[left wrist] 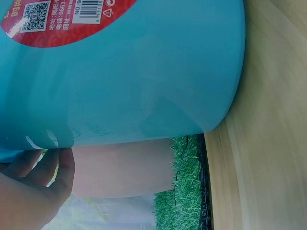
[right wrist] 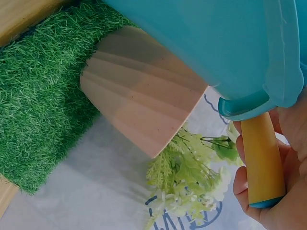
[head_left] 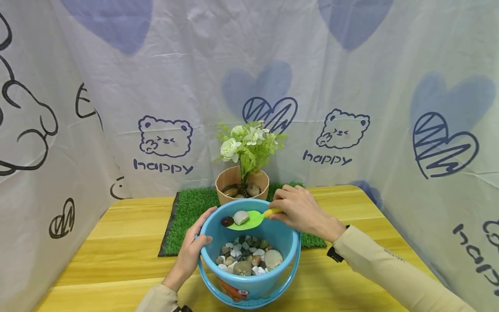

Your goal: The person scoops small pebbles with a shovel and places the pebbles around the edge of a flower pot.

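Observation:
A blue bucket [head_left: 249, 284] stands on the table, with pebbles [head_left: 249, 255] of several colours and sizes in its bottom. My left hand [head_left: 191, 249] holds the bucket's left rim, thumb inside and fingers along the outer wall. With my right hand [head_left: 298, 210] I grip the yellow handle [right wrist: 261, 160] of a toy shovel. Its green blade [head_left: 252, 220] lies over the bucket's opening and bears a pale stone [head_left: 241, 217] and a dark red-brown stone [head_left: 227, 222]. The right wrist view shows fingers curled round the handle; the bucket's rim hides the blade there.
Behind the bucket, a peach flowerpot [head_left: 223, 183] with white flowers [head_left: 249, 141] and some stones stands on a green artificial grass mat [head_left: 177, 234]. The bucket's handle [head_left: 294, 271] hangs down its front. A printed curtain [head_left: 218, 56] encloses the wooden table [head_left: 121, 242].

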Motion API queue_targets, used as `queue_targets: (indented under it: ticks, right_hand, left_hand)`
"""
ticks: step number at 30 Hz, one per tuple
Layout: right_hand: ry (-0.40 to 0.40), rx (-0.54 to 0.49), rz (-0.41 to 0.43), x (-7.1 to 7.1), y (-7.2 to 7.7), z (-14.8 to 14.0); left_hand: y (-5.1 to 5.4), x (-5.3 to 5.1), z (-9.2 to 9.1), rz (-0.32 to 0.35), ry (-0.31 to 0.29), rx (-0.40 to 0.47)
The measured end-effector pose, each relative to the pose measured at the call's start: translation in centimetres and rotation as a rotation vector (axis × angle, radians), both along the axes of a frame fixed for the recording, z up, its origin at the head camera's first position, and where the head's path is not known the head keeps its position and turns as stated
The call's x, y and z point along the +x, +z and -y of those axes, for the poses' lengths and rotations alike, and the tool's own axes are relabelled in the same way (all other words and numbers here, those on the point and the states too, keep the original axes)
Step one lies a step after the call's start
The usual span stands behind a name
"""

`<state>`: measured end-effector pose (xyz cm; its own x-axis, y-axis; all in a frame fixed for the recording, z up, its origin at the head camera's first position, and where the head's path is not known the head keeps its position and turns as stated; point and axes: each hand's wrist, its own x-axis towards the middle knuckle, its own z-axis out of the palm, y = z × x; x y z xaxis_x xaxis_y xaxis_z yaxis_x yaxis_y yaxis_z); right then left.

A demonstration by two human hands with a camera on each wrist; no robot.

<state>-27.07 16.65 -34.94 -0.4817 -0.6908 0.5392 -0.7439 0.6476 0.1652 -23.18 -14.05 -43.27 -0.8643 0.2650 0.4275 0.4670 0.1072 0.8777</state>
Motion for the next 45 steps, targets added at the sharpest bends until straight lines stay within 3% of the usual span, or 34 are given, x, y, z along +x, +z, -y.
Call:
queue_targets:
  ticks: [20, 45]
  right_hand:
    - [-0.009, -0.010, 0.033, 0.03, -0.18, -0.16]
    - [0.043, -0.075, 0.077, 0.00, -0.55, -0.52]
  left_hand:
    - [0.23, -0.06, 0.11, 0.013, -0.016, -0.011]
    - [0.06, -0.09, 0.11, 0.006, 0.001, -0.007]
